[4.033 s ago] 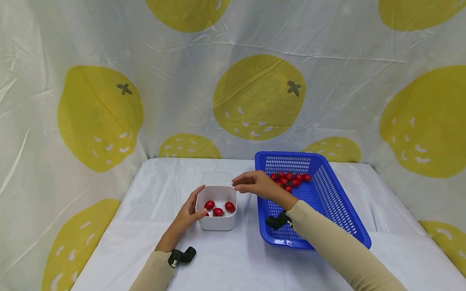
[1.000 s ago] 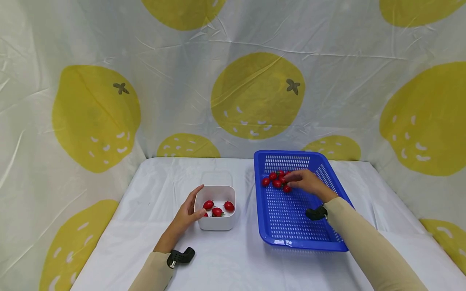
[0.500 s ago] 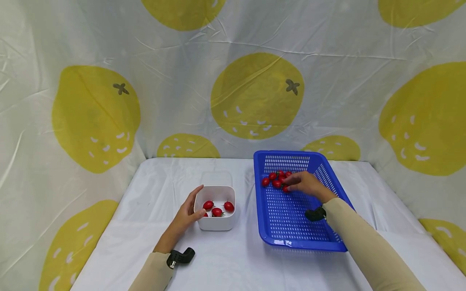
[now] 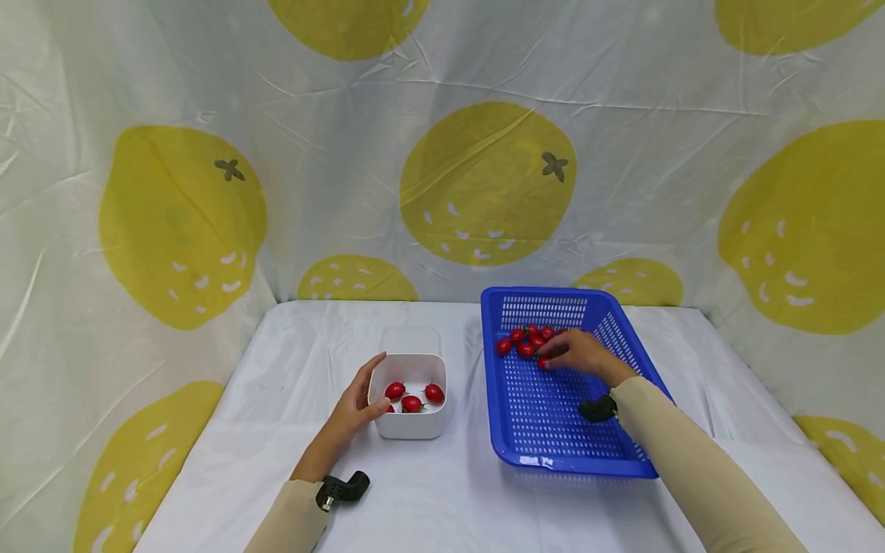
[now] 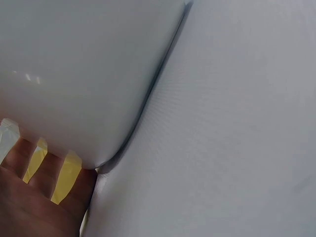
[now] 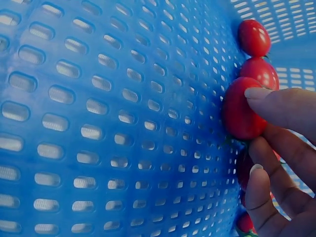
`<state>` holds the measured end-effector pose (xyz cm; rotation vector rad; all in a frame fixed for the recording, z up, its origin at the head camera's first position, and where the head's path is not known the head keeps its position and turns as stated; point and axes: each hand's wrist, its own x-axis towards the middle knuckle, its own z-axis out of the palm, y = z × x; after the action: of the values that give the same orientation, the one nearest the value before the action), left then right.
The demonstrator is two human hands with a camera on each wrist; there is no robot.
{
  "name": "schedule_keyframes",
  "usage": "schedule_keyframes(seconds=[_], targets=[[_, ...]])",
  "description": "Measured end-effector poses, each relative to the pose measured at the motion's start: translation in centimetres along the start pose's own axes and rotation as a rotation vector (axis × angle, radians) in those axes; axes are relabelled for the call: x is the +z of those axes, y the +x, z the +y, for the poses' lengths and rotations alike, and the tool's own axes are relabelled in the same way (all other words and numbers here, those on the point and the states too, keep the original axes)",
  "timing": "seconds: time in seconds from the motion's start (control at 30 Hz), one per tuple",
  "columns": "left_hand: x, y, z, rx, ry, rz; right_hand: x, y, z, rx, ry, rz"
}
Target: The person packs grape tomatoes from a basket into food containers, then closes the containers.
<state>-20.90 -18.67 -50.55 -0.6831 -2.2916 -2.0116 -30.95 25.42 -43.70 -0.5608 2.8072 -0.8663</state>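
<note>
Inside the blue basket [image 4: 574, 464], toward its far end, the right hand [image 4: 584, 355] is narrowed on one red tomato [image 6: 242, 111]: a digit lies on the skin and another sits behind, so it looks pinched, though how firmly cannot be told. It sits at the near edge of a cluster of other tomatoes [image 4: 525, 350]; in the right wrist view it overlaps a neighbour, and whether they touch is unclear. Off to the left stands the white box [image 4: 411, 427], upright, with three tomatoes [image 4: 411, 403] plainly visible and part of a fourth beside the left thumb. The left hand [image 4: 356, 399] holds the box by its left side, thumb at the near rim, fingers along the wall. The step in hand seems to be picking out a single tomato; the next move probably calls for a gentle, secure pinch and a lift clear of the cluster.
</note>
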Motion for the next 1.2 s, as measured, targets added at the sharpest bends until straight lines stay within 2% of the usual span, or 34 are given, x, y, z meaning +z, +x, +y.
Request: schedule_keyframes(seconds=[0.3,0.63,0.73,0.97,1.2], targets=[[0.0,0.0,0.0,-0.001,0.006,0.004,0.3,0.2,0.3,0.032,-0.002,-0.05],[0.0,0.0,0.0,0.002,0.022,0.005,0.5,0.1,0.1,0.047,-0.001,-0.054],[0.0,0.1,0.0,0.007,0.025,0.004,0.4,0.1,0.0,0.058,0.003,-0.049],[-0.2,0.2,-0.2,0.034,0.035,-0.008,-0.1,0.2,-0.4,0.008,0.034,-0.008],[0.0,0.1,-0.1,0.015,0.03,0.001,-0.2,0.2,-0.9,0.001,0.075,0.029]])
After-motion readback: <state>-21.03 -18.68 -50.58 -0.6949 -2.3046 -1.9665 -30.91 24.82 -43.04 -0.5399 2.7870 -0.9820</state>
